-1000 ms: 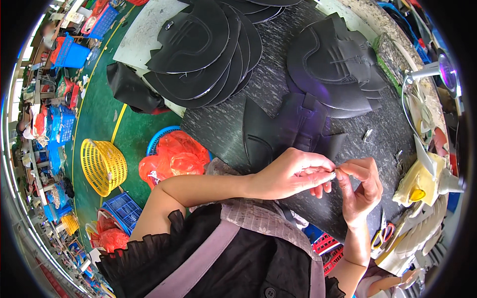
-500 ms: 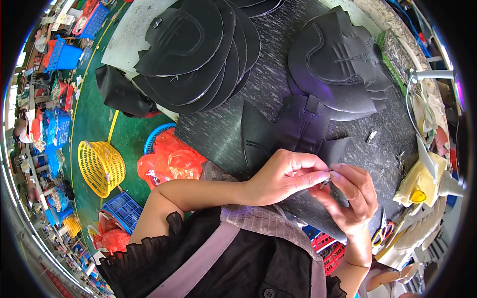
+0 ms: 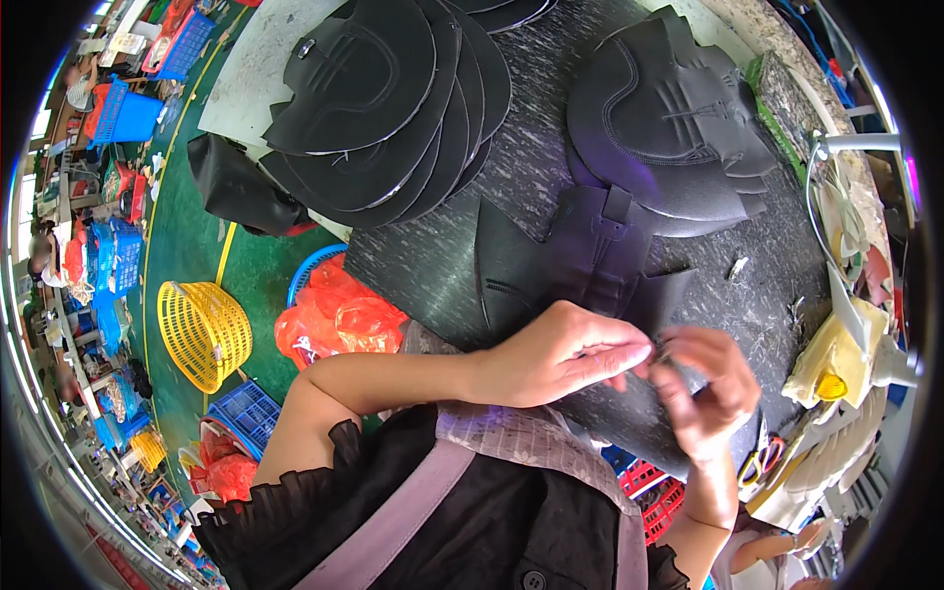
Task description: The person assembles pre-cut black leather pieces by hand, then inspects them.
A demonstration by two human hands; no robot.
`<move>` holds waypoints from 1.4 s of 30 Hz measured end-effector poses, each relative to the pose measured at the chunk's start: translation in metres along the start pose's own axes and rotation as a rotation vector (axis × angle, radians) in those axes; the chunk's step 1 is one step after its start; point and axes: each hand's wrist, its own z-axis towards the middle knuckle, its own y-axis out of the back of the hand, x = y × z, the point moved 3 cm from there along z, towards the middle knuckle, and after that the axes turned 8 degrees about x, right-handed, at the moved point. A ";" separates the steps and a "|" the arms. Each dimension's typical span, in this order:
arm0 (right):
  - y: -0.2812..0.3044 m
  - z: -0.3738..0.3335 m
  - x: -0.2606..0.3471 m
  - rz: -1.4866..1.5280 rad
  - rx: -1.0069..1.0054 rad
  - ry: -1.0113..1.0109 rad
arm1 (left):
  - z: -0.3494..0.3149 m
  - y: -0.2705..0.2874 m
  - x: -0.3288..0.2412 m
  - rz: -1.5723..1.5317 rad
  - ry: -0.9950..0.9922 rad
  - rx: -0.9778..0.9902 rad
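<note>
My left hand is closed in a pinch, thumb against fingers, just in front of a black leather piece with a strap and buckle. Facing it, my right hand brings its bent thumb and fingers up to the left fingertips, partly smeared by motion. Something small and dark shows between the fingertips; it is too small to name. The leather piece lies on the dark speckled tabletop, its near part hidden behind my left hand.
Stacked black leather panels lie at far left and far right. Scissors and a yellow pad are at the right edge. Beside the table on the green floor stand a yellow basket and red plastic bags.
My right hand has shifted slightly right and its fingers have moved, now blurred. My left hand stays nearly in place, its fingers a little straighter. The leather pieces lie as before.
</note>
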 end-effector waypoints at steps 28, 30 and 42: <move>-0.030 0.051 -0.025 -0.003 0.081 0.019 | 0.007 0.044 -0.052 1.415 -0.337 -0.177; -0.026 0.040 -0.013 0.048 0.019 0.060 | 0.005 0.041 -0.049 1.225 -0.301 -0.103; -0.031 0.003 -0.004 -0.209 0.089 0.222 | -0.011 0.028 -0.034 0.751 -0.052 -0.068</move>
